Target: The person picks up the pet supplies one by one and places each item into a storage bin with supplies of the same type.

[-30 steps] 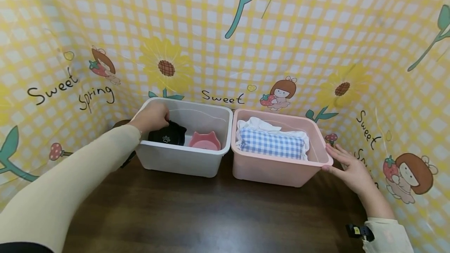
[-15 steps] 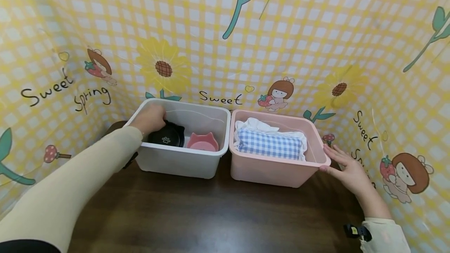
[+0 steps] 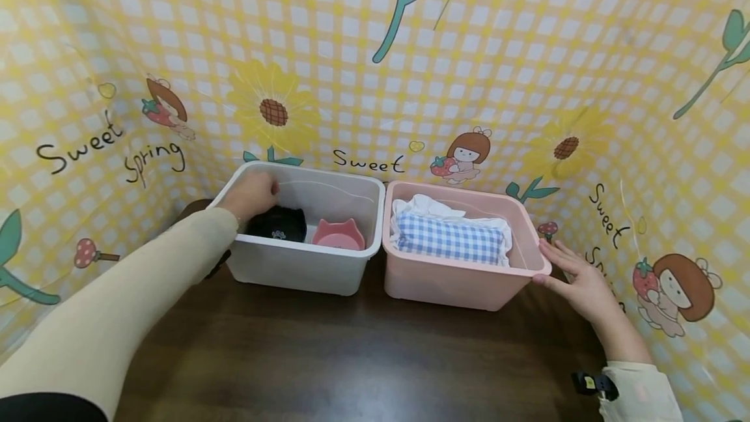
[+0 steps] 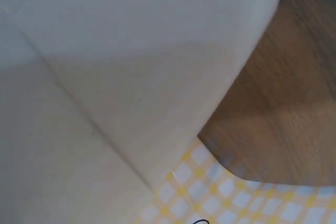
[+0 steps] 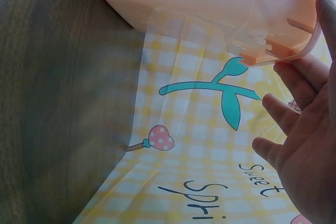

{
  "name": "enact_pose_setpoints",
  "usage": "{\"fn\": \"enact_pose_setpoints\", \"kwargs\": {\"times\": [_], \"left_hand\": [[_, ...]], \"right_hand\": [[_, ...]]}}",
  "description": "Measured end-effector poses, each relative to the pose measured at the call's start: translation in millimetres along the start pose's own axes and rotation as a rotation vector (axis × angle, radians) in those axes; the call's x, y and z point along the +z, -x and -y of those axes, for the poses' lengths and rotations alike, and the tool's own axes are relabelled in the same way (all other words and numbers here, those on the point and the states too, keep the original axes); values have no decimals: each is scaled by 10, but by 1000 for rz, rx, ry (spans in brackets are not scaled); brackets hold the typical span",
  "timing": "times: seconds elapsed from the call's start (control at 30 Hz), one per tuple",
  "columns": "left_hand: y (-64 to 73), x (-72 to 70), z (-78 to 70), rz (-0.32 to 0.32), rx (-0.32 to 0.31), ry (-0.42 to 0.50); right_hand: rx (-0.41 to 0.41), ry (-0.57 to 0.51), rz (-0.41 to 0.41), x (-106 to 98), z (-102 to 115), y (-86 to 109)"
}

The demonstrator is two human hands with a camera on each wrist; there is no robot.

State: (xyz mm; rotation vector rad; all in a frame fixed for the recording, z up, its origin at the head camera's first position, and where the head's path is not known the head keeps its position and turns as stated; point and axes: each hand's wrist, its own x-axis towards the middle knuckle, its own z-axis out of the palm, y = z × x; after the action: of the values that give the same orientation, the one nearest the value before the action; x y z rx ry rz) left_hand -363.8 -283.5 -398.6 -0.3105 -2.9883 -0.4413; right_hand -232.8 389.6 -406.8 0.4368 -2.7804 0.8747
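Observation:
In the head view my left hand point(image 3: 252, 195) reaches over the left end of a light grey plastic bin point(image 3: 295, 273). Its curled fingers grip the back edge of a black cat-eared bowl point(image 3: 282, 220) with a paw print; the fingertips are hidden. A pink cat-eared bowl point(image 3: 338, 236) lies to the right inside the same bin. My right hand point(image 3: 580, 285) rests at the right end of a pink bin point(image 3: 442, 290), fingers spread and straight against the rim. That bin holds a blue-and-white checked cloth bundle point(image 3: 451, 238) with white ruffles. The left wrist view shows only the grey bin's outer wall point(image 4: 131, 93).
Both bins stand side by side on a dark brown wooden table point(image 3: 328, 363). Behind and beside them hangs a yellow checked cloth backdrop point(image 3: 363, 103) printed with flowers and girls. A dark round object point(image 3: 196, 207) shows partly behind the left forearm.
The black bowl has tipped in the left hand, so its paw print shows less and its inside looks flatter. The right hand stays on the pink bin's rim.

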Motion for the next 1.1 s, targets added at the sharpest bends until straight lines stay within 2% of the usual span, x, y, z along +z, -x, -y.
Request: {"fn": "enact_pose_setpoints", "kwargs": {"times": [0.13,0.27,0.43,0.6,0.7,0.83,0.93,1.1], "left_hand": [[-45,-54,-10,-28,72,30],[-53,-102,-22,-23,105,82],[30,-226,-71,23,93,219],[155,-355,-48,36,68,290],[264,-417,-3,20,56,301],[411,-513,52,-2,42,367],[523,-605,60,-28,32,420],[701,-728,50,-68,6,441]], "right_hand": [[1,2,-5,-12,13,8],[2,-13,-7,-5,2,17],[3,-42,-27,44,-32,61],[7,-63,-40,138,-87,122],[-1,-51,-42,173,-90,150],[-11,-34,-48,178,-70,155],[-18,-21,-57,166,-50,127],[-24,-1,-73,150,-16,82]]}}
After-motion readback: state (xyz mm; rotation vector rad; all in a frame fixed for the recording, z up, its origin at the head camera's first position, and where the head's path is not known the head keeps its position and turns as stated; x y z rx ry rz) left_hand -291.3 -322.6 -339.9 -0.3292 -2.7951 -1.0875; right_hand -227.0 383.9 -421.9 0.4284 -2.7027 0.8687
